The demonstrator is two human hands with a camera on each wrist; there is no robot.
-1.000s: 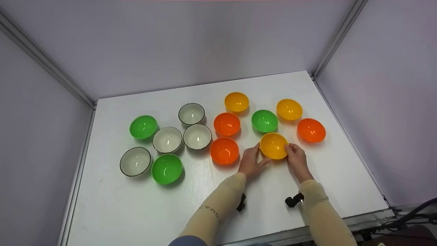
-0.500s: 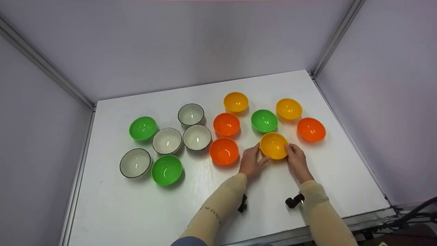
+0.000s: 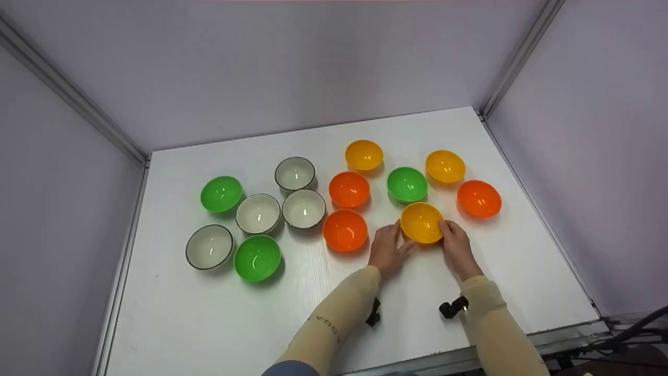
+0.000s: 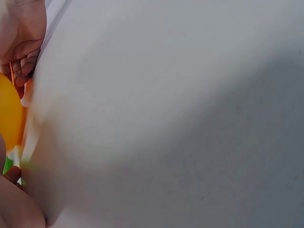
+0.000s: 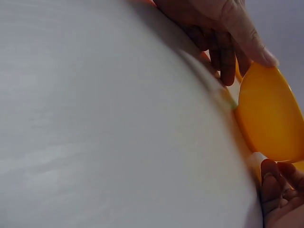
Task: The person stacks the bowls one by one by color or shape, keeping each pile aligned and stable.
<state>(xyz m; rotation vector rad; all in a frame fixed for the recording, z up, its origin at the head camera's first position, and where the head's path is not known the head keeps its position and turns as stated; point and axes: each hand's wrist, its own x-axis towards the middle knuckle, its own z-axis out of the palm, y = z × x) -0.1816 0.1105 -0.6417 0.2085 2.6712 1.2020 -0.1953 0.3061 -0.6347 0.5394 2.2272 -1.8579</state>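
Observation:
A yellow bowl (image 3: 421,223) stands upright at the near end of the right-hand group of bowls, between both hands. My left hand (image 3: 385,251) holds its left side, thumb at the near rim and fingers along the far left. On the opposite side my right hand (image 3: 458,250) grips the rim with thumb and fingertips. In the right wrist view, the left thumb presses the wall of the yellow bowl (image 5: 271,114) from above, while the right hand (image 5: 284,194) has its fingertips at the lower edge. Only a sliver of the yellow bowl (image 4: 10,111) shows in the left wrist view.
Just behind is a green bowl (image 3: 407,185); an orange bowl (image 3: 479,199) and another yellow bowl (image 3: 445,167) stand right and back. Left of my hands are two orange bowls (image 3: 345,231), several white dark-rimmed bowls (image 3: 303,209) and two green bowls (image 3: 257,258). Walls enclose the white table (image 3: 209,324).

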